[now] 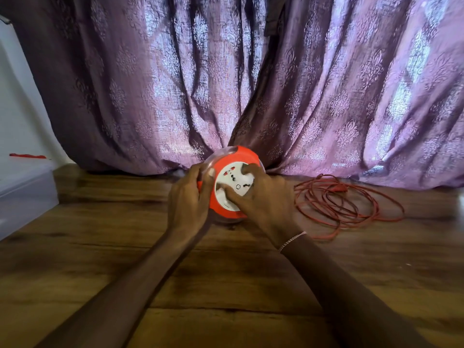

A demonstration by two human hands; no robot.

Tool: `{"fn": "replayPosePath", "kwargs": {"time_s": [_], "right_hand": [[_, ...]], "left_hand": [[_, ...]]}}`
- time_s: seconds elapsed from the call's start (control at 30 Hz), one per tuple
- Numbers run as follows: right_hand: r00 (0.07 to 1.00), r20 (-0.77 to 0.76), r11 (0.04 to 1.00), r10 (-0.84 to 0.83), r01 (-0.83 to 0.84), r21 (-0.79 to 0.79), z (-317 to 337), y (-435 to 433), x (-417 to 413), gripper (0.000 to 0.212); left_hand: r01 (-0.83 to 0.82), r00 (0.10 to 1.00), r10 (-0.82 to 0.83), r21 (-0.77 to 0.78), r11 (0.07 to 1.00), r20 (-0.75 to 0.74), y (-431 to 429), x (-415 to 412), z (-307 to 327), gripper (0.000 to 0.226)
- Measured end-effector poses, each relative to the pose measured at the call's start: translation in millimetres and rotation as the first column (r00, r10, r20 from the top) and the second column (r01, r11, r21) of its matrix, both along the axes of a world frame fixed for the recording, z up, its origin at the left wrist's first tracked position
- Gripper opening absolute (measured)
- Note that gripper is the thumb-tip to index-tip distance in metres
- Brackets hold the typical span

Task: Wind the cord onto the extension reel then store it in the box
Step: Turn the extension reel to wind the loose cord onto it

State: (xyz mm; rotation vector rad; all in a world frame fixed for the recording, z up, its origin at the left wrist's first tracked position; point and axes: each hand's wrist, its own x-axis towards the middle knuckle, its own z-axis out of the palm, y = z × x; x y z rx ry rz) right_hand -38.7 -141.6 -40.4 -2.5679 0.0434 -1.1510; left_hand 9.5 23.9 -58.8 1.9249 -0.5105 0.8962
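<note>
Two bare hands hold a round orange plastic extension reel with a white socket face [232,180], which stands on edge on a dark wood-plank floor [226,277]. The left hand [189,199] grips the reel's left rim, its fingers [198,172] curled over the edge and the thumb lying on the orange ring. The right hand [266,199] is closed on the white face, its fingers [251,169] hooked over the top of it. A thin silver bracelet [292,241] circles the right wrist.

To the right of the reel the thin red cord [347,205] lies in loose, overlapping loops on the floor, near the hem of a purple patterned curtain [175,84] that hangs in heavy folds across the whole back of the room. At the far left a pale translucent plastic box [25,194] stands on the floor against a white wall [15,91], with a small red strip [27,155] on top.
</note>
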Motion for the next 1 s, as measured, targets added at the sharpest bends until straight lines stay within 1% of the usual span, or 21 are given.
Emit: {"fn": "replayPosePath", "kwargs": {"time_s": [0.03,0.07,0.1,0.13,0.2,0.23,0.27,0.3,0.33,0.4,0.43,0.5,0.53,0.6,0.67,0.73,0.83,0.9,0.93,0.97,1.0], "right_hand": [[1.000,-0.012,0.984,0.020,-0.018,0.177,-1.6,3.6,1.5,0.065],[0.998,-0.018,0.943,0.059,-0.049,0.330,-3.4,6.6,4.6,0.061],[0.994,-0.016,0.893,0.108,-0.090,0.441,-4.9,8.2,7.5,0.059],[0.988,-0.019,0.854,0.152,-0.121,0.506,-7.3,7.9,11.0,0.059],[0.977,-0.065,0.841,0.204,-0.141,0.522,-6.9,5.4,11.4,0.055],[0.976,-0.093,0.878,0.196,-0.133,0.459,-4.1,2.7,8.7,0.053],[0.986,-0.088,0.938,0.143,-0.106,0.331,-0.3,-2.0,5.8,0.052],[0.996,-0.052,0.983,0.074,-0.064,0.169,4.7,-7.4,1.1,0.051],[0.999,0.015,0.999,0.041,-0.041,0.019,10.1,-12.7,-3.6,0.047],[0.982,0.135,0.972,0.131,-0.100,-0.215,21.5,-21.2,-12.4,0.032],[0.969,0.149,0.933,0.197,-0.139,-0.332,25.4,-24.6,-16.5,0.029],[0.961,0.093,0.823,0.260,-0.171,-0.541,24.9,-27.5,-17.0,0.039],[0.967,0.055,0.778,0.249,-0.166,-0.607,22.4,-26.1,-15.3,0.046],[0.985,0.010,0.729,0.175,-0.122,-0.674,15.6,-18.9,-10.4,0.054],[0.991,0.018,0.721,0.130,-0.082,-0.689,8.9,-13.0,-6.7,0.055],[0.987,0.075,0.708,0.144,-0.049,-0.704,7.2,-12.3,-4.5,0.053],[0.968,0.160,0.738,0.195,-0.037,-0.674,6.3,-13.5,-4.6,0.051],[0.967,0.209,0.819,0.146,0.000,-0.573,4.5,-8.5,-5.7,0.057],[0.972,0.222,0.884,0.082,0.032,-0.466,4.8,-3.3,-6.5,0.061],[0.983,0.185,0.950,0.006,0.053,-0.309,5.6,1.6,-5.7,0.064],[0.995,0.088,0.991,-0.041,0.052,-0.123,6.4,6.1,-4.2,0.066]], "left_hand": [[-0.001,1.000,0.001,0.003,1.000,0.007,-1.0,-0.9,0.2,0.051],[-0.004,1.000,0.004,0.009,1.000,0.013,-2.0,-0.8,0.2,0.050],[-0.005,1.000,0.005,0.016,1.000,0.017,-2.0,-0.8,0.0,0.051],[-0.006,1.000,0.006,0.022,1.000,0.021,-1.7,-0.8,-0.2,0.053],[-0.012,1.000,0.012,0.019,1.000,0.020,-0.2,0.5,-0.9,0.058],[-0.017,1.000,0.017,0.010,1.000,0.013,0.6,1.7,-0.8,0.059],[-0.020,1.000,0.020,-0.003,1.000,0.005,1.3,3.6,-0.8,0.060],[-0.019,1.000,0.019,-0.017,1.000,-0.002,2.0,6.1,-0.9,0.059],[-0.017,1.000,0.017,-0.029,0.999,-0.008,3.1,9.1,-1.4,0.059],[-0.019,1.000,0.018,-0.044,0.999,-0.016,6.0,14.9,-2.6,0.059],[-0.022,1.000,0.022,-0.046,0.999,-0.018,7.1,17.0,-3.2,0.059],[-0.031,0.999,0.031,-0.043,0.999,-0.016,8.5,18.2,-3.5,0.058],[-0.037,0.999,0.036,-0.040,0.999,-0.016,8.6,17.7,-3.6,0.057],[-0.046,0.999,0.046,-0.028,0.999,-0.019,8.7,16.4,-2.6,0.054],[-0.044,0.999,0.043,-0.016,0.999,-0.019,8.2,14.5,-1.2,0.051],[-0.036,0.999,0.036,0.003,0.999,-0.010,7.9,11.7,-0.4,0.051],[-0.024,1.000,0.024,0.017,1.000,0.014,7.5,7.6,1.2,0.051],[-0.008,1.000,0.007,0.009,1.000,0.024,6.2,4.1,2.4,0.052],[-0.002,1.000,0.002,0.006,1.000,0.029,4.8,2.2,2.6,0.053],[0.001,0.999,-0.002,0.007,1.000,0.036,3.3,0.5,2.8,0.054],[0.003,0.999,-0.003,0.008,1.000,0.041,2.1,-1.2,3.0,0.054]]}}
